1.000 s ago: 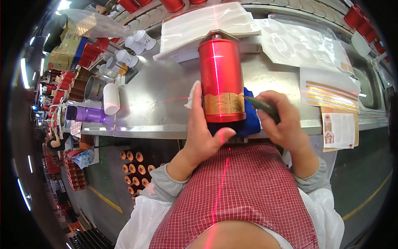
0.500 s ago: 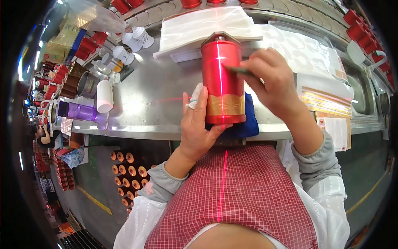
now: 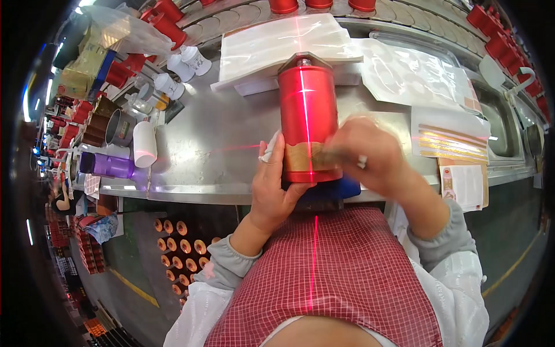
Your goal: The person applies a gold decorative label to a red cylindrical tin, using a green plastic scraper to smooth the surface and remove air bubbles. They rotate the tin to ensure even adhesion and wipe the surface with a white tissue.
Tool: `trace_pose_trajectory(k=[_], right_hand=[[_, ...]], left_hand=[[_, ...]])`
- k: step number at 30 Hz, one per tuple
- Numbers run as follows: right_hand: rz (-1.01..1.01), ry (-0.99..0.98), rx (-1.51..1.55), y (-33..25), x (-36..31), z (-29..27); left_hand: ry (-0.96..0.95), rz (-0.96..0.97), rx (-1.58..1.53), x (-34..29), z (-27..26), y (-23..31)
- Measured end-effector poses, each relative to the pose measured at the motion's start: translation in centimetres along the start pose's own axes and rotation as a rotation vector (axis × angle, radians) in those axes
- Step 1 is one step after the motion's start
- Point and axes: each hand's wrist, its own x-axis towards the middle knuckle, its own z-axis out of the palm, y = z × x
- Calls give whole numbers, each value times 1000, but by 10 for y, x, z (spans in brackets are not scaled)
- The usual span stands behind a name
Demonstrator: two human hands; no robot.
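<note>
A red cylindrical bottle (image 3: 308,107) lies lengthwise before me, its far end at a dark hexagonal plate (image 3: 303,59). Around its near part runs a gold band (image 3: 299,156). My left hand (image 3: 269,194) is closed about the lower left side, thumb at the near end. A white scrap of cloth or tissue (image 3: 270,148) sits at its fingers. Blurred by motion, my right hand (image 3: 373,153) grips a dark, flat scraper-like tool (image 3: 342,157) against the right side of the gold band. A red light line crosses the bottle lengthwise.
White sheets (image 3: 277,49) lie behind the bottle, with clear film (image 3: 404,75) to their right. Gold-striped sheets (image 3: 451,139) rest near the sink (image 3: 502,139). At left stand a purple bottle (image 3: 113,166) and white roll (image 3: 145,144). Red containers (image 3: 283,6) line the far conveyor.
My right hand has drawn the tool nearer, from the upper part of the red bottle down to the gold band. My left hand keeps its hold at the lower left.
</note>
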Motion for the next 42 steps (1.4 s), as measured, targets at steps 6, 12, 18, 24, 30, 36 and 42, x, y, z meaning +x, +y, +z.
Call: trace_pose_trajectory(k=[6, 12, 18, 24, 30, 36, 42], right_hand=[[107, 108, -255, 7, 5, -3], [187, 196, -290, 19, 9, -3], [320, 111, -66, 17, 9, 2], [288, 6, 34, 10, 17, -2], [272, -37, 42, 7, 21, -1], [24, -174, 43, 9, 10, -5], [7, -101, 105, 6, 3, -4]], left_hand=[[-4, -35, -40, 0, 0, 2], [-6, -42, -59, 2, -1, 4], [-2, -22, -48, 1, 2, 6], [-13, -29, 29, -3, 1, 2], [1, -33, 33, 1, 1, 5], [1, -43, 24, -5, 4, -3], [13, 4, 73, 5, 1, 12]])
